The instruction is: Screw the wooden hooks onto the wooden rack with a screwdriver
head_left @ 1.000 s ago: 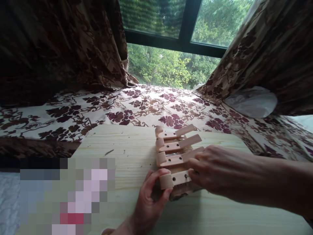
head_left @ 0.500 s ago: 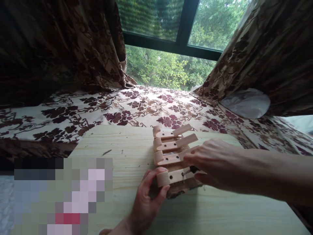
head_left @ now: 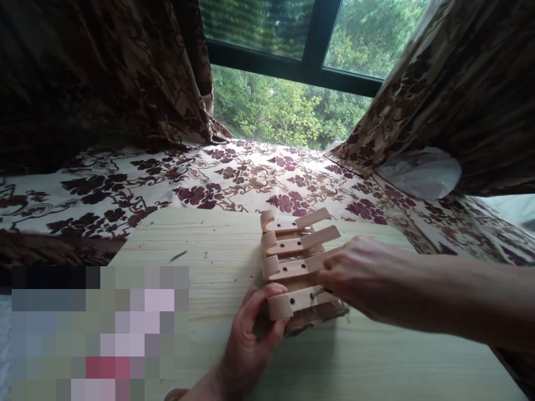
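Wooden hooks stand in a row on a brown wooden block [head_left: 311, 320]. The nearest wooden hook [head_left: 299, 301] has its rounded end pinched between the thumb and fingers of my left hand [head_left: 257, 328]. My right hand [head_left: 351, 273] is closed on a screwdriver [head_left: 320, 292], whose thin shaft slants into that hook's right hole; its handle is hidden in my fist. The left hole of the same hook looks dark. Behind it, the third hook [head_left: 288, 269] shows a screw head in each of two holes, and its right end passes under my right hand.
The block sits on a pale wooden table [head_left: 200, 301] with small dark scraps [head_left: 179, 256]. Beyond lies a floral cloth [head_left: 251, 172] below a window [head_left: 267, 106], with patterned curtains on both sides. A white plastic bag [head_left: 422, 172] rests at the right. The lower left is pixelated.
My right hand has turned and closed in slightly, so the dark screwdriver handle seen before is now covered. The shaft stays at the same hole. My left hand keeps its pinch.
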Demonstrator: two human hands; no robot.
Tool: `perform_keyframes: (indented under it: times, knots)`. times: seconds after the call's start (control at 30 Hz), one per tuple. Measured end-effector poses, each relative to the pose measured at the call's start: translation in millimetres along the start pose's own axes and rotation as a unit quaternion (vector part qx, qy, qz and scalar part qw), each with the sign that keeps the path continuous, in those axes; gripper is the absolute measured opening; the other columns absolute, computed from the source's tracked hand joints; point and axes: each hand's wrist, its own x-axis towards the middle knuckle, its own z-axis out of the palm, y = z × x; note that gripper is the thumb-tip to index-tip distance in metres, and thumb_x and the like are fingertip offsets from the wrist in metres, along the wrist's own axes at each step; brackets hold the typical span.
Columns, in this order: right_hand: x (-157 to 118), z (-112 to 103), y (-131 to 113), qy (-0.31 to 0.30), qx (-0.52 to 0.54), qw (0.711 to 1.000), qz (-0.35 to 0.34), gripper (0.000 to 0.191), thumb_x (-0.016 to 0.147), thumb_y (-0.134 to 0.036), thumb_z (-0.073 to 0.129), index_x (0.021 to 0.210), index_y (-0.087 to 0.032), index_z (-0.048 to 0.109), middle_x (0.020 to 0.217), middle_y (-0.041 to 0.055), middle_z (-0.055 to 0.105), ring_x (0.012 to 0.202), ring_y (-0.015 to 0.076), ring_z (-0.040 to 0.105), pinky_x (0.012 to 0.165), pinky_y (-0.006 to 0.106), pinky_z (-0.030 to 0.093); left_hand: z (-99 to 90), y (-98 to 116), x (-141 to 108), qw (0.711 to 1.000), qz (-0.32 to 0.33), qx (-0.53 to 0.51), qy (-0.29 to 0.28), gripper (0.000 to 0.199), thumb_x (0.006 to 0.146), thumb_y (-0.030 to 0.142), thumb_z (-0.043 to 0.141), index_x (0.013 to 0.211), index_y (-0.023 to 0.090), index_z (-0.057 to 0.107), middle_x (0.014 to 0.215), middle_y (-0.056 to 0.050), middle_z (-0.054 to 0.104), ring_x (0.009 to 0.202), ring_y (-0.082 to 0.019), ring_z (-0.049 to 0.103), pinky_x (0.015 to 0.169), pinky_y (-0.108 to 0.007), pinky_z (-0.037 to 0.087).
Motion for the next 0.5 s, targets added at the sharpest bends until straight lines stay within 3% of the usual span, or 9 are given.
perform_keyframes:
  times: [0.1, 0.17, 0.3, 0.4, 0.5]
  knots:
    - [0.1, -3.6, 2.9, -0.031, 0.072, 0.99, 0.116, 0.016, 0.074, -0.014, 0.054, 0.067, -0.018, 0.068, 0.059, 0.0023, 0.062, 0.048, 0.0121, 0.047, 0.045, 0.026, 0.025, 0.8, 1.2, -0.1, 1.0, 0.001, -0.002, 0.007, 0.031, 0.081, 0.015, 0.06, 0.11, 0.026, 0.056, 0.104, -0.001, 0.066, 0.1, -0.016, 0.063, 0.089, -0.027, 0.051]
    - [-0.5, -5.8, 0.7, -0.035, 0.075, 0.986, 0.143, 0.019, 0.075, -0.017, 0.052, 0.064, -0.018, 0.067, 0.057, 0.0033, 0.061, 0.047, 0.0126, 0.047, 0.045, 0.026, 0.025, 1.0, 1.3, -0.4, 1.0, -0.008, -0.002, 0.01, 0.029, 0.082, 0.017, 0.06, 0.109, 0.025, 0.057, 0.104, -0.002, 0.067, 0.101, -0.017, 0.063, 0.09, -0.028, 0.051]
    - [-1.7, -14.0, -9.7, -0.036, 0.019, 0.993, 0.109, 0.014, 0.074, -0.016, 0.059, 0.079, -0.019, 0.071, 0.066, 0.004, 0.066, 0.053, 0.0151, 0.054, 0.045, 0.028, 0.024, -0.2, 1.0, -1.0, 0.999, -0.035, -0.003, 0.003, 0.027, 0.083, 0.021, 0.06, 0.109, 0.023, 0.058, 0.106, -0.004, 0.066, 0.103, -0.019, 0.063, 0.092, -0.032, 0.05]
    - [-3.0, -17.5, -13.1, -0.022, -0.022, 0.997, 0.069, 0.023, 0.071, -0.009, 0.063, 0.092, -0.018, 0.069, 0.073, 0.0034, 0.068, 0.056, 0.0158, 0.056, 0.046, 0.029, 0.024, -1.4, 1.3, -1.2, 0.999, -0.035, -0.006, -0.005, 0.027, 0.083, 0.022, 0.06, 0.11, 0.023, 0.057, 0.108, -0.004, 0.066, 0.105, -0.019, 0.062, 0.093, -0.031, 0.049]
    - [-4.0, -9.7, -11.2, 0.019, -0.055, 0.998, -0.034, 0.016, 0.076, -0.004, 0.058, 0.08, -0.017, 0.066, 0.071, 0.003, 0.066, 0.056, 0.0144, 0.054, 0.046, 0.03, 0.022, -1.8, 0.5, -1.8, 0.999, -0.031, -0.005, -0.008, 0.027, 0.084, 0.021, 0.059, 0.111, 0.024, 0.057, 0.108, -0.003, 0.066, 0.105, -0.018, 0.062, 0.093, -0.03, 0.049]
